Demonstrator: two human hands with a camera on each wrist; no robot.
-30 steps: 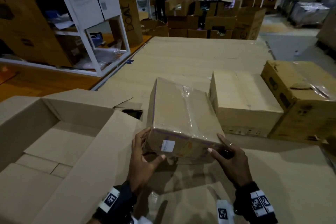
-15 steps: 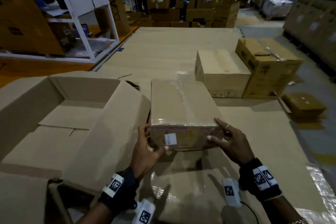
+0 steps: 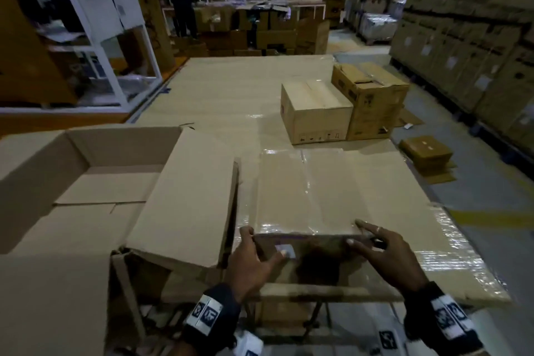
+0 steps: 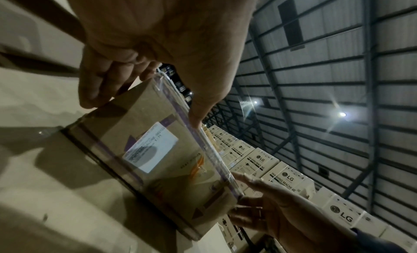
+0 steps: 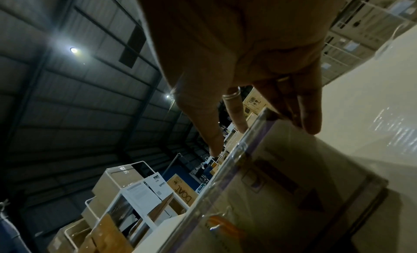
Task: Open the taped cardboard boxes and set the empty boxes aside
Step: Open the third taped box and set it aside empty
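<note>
A taped cardboard box (image 3: 303, 193) wrapped in clear film lies flat on the cardboard-covered surface (image 3: 231, 89) right in front of me. Its near face carries a white label (image 4: 151, 150). My left hand (image 3: 263, 243) grips the near left corner, with the fingers (image 4: 90, 96) on the side and the thumb on the front top edge. My right hand (image 3: 361, 235) grips the near right corner, index finger along the top edge and thumb on the front face. In the right wrist view the right hand (image 5: 261, 139) clasps the box (image 5: 282, 194) at that corner.
A large open box (image 3: 86, 182) stands at my left, its flap (image 3: 187, 196) leaning against the taped box. Two more boxes (image 3: 315, 107) (image 3: 372, 95) sit at the back right. A small flat box (image 3: 424, 147) lies on the floor. White shelving (image 3: 95, 46) is far left.
The taped box was tilted up on its near edge; now it lies flat and closer to me. Both hands kept their hold on its near corners.
</note>
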